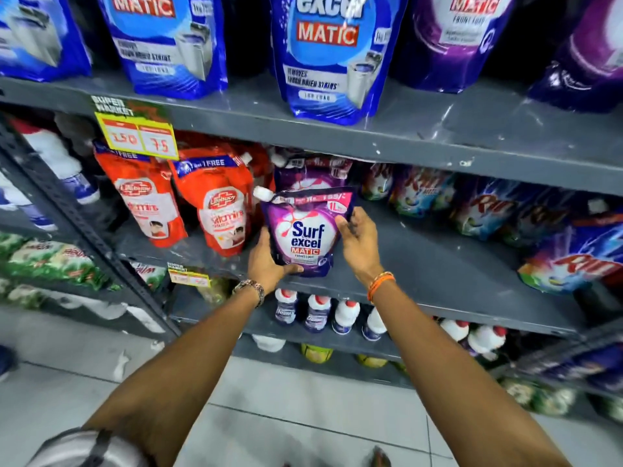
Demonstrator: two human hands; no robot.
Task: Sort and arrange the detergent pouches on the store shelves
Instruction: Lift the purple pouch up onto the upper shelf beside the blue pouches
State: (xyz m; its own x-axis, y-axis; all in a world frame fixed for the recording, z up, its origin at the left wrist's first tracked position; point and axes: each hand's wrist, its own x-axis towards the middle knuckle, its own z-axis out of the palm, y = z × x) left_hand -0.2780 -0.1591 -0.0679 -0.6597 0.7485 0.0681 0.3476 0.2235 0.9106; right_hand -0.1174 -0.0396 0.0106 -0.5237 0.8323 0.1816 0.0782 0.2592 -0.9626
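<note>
A purple Surf Excel Matic pouch (305, 230) with a white spout at its top left stands upright at the front of the middle shelf (438, 264). My left hand (268, 259) grips its lower left corner. My right hand (359, 239) holds its right edge near the top. Directly behind it another purple pouch (310, 173) stands further back on the same shelf. On the top shelf (438, 129) stand blue Matic pouches (327, 55) and purple Matic pouches (455, 38).
Two red Lifebuoy pouches (215, 210) stand just left of the held pouch. Rin pouches (569, 261) crowd the shelf's right side. Bare shelf lies between. White bottles (344, 316) line the shelf below. A yellow price tag (136, 138) hangs from the top shelf edge.
</note>
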